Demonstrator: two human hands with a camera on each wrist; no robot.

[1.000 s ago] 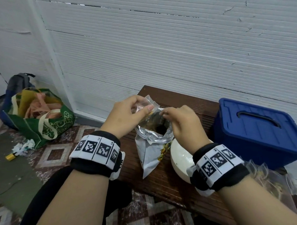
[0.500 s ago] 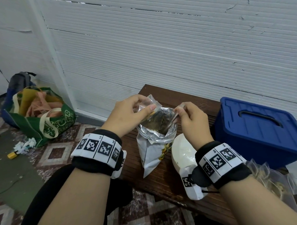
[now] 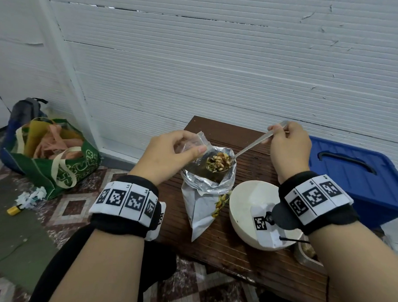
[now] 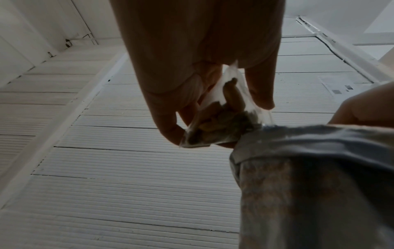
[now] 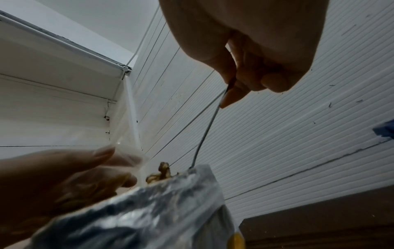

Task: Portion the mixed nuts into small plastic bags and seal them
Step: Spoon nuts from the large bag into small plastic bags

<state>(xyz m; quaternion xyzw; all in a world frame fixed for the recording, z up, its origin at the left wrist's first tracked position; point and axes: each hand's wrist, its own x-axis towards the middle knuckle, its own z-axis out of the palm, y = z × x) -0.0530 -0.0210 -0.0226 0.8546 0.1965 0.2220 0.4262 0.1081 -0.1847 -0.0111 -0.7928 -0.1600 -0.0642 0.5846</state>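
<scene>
A silver foil pouch of mixed nuts (image 3: 204,196) stands open on the brown wooden table (image 3: 222,248). My left hand (image 3: 170,152) pinches a small clear plastic bag (image 3: 198,141) just above the pouch's left rim; the left wrist view shows nuts inside that small bag (image 4: 221,121). My right hand (image 3: 286,144) grips the handle of a metal spoon (image 3: 252,146). The spoon's bowl, heaped with nuts (image 3: 218,162), hangs over the pouch mouth beside the small bag. In the right wrist view the spoon's handle (image 5: 208,128) runs down to the pouch (image 5: 149,210).
A white bowl (image 3: 248,208) sits on the table right of the pouch. A blue lidded bin (image 3: 358,173) stands at the far right. A metal tin (image 3: 308,255) lies near the table's front right. A green shopping bag (image 3: 57,157) and backpack (image 3: 25,110) sit on the floor.
My right hand has drawn back to the right and up, lifting the spoon out of the pouch with a heap of nuts. The left hand still holds the small bag in place.
</scene>
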